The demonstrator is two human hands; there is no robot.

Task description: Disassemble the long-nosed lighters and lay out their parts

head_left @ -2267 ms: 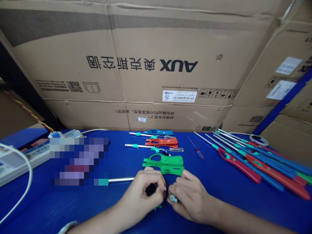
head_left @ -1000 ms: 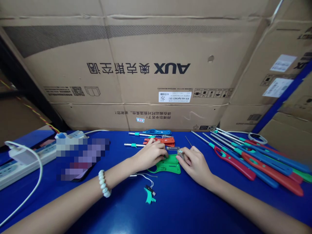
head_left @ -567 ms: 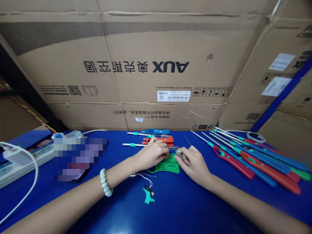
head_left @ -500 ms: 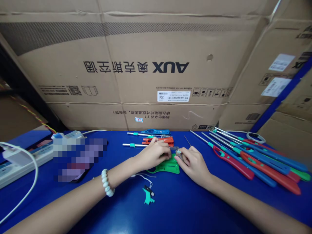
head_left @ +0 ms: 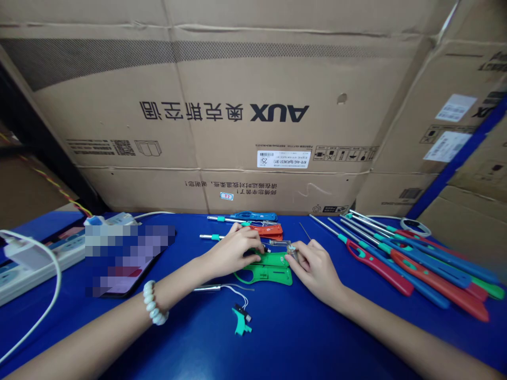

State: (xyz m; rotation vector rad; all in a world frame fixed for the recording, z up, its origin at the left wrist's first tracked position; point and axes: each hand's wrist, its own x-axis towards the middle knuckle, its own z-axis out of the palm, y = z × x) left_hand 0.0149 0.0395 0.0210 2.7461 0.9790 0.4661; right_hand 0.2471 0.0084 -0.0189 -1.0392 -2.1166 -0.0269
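My right hand point(head_left: 317, 266) is closed, thumb and fingers pinching a small clear tank-like part point(head_left: 280, 243) by its greyish end. Its clear body points left, above the green lighter handle halves point(head_left: 273, 274). My left hand point(head_left: 233, 252) is over the left end of these halves, fingers bent and apart, the thumb close to the upper half. What lies under its palm is hidden. Behind the hands lie an orange lighter handle point(head_left: 273, 231) and a blue lighter handle point(head_left: 257, 216), with metal tubes to the left. In front are a teal trigger point(head_left: 240, 322) and a black piece with white wires.
Several assembled long-necked lighters point(head_left: 431, 269) lie piled at the right. A phone point(head_left: 130, 264) and a white power strip point(head_left: 43, 264) are at the left. A metal tube point(head_left: 208, 288) lies in front of my left hand. A cardboard box point(head_left: 237, 68) stands behind.
My left hand has moved left, away from the clear part, and its fingers have spread. The right hand keeps its pinch in almost the same place. More of the green halves shows.
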